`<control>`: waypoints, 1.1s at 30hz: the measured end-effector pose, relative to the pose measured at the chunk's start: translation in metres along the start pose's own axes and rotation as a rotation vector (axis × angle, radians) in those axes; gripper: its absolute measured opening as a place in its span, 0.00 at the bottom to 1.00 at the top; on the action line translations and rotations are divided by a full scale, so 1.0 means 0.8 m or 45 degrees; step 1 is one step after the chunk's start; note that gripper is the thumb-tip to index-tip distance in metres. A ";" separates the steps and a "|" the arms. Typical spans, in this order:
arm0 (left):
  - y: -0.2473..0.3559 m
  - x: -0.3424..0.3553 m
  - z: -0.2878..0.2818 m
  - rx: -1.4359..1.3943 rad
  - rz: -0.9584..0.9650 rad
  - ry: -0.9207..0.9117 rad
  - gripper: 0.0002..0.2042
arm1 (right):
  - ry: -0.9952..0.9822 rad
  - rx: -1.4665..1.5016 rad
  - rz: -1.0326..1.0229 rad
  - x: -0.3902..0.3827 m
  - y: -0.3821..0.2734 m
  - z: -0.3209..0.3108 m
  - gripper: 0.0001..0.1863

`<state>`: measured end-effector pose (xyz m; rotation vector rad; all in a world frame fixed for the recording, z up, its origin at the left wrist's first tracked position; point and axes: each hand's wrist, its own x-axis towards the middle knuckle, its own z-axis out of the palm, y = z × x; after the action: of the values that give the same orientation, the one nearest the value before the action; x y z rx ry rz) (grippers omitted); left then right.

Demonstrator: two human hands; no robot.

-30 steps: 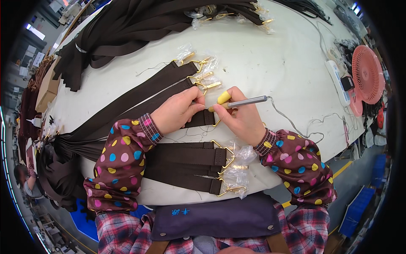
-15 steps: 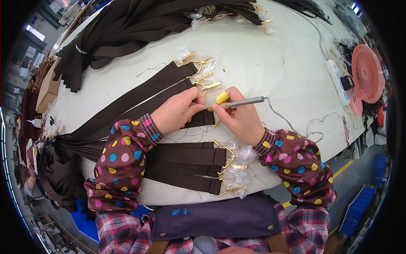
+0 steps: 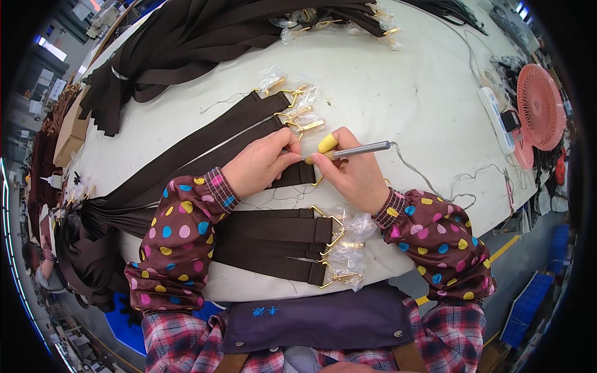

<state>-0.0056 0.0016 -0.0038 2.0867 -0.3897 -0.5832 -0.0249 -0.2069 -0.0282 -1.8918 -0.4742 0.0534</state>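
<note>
My right hand [image 3: 356,177] grips a corded, pen-shaped tool [image 3: 365,148] with a grey barrel, its tip pointing left; a yellow cover wraps one fingertip. Touching or nearly touching that tip are the pinched thumb and finger of my left hand [image 3: 262,160], and what lies between them is too small to make out. Beneath the left hand lies a dark brown strap [image 3: 295,176], its end partly hidden. More brown straps [image 3: 264,227] lie fanned nearer me. Their gold metal hooks [image 3: 336,236] are wrapped in clear plastic. Another group of strap ends [image 3: 249,112] lies farther off.
A large bundle of dark straps [image 3: 180,43] lies across the far left of the white table [image 3: 398,93]. At the right are a white power strip [image 3: 495,121] and a pink fan [image 3: 540,107]. The tool's cord [image 3: 415,173] trails rightward. Loose threads [image 3: 273,200] lie near the straps.
</note>
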 end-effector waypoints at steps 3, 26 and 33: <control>0.000 0.000 0.000 0.001 -0.005 -0.004 0.06 | -0.007 0.002 -0.002 0.000 0.001 0.000 0.11; -0.003 0.012 0.029 0.386 0.266 0.265 0.08 | 0.239 0.098 -0.099 -0.003 -0.001 -0.010 0.09; 0.002 0.002 0.014 0.058 0.019 0.163 0.09 | 0.104 0.151 -0.009 -0.003 0.005 -0.003 0.10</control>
<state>-0.0105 -0.0075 -0.0083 2.1496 -0.3468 -0.4327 -0.0249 -0.2112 -0.0313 -1.7685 -0.4133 0.0000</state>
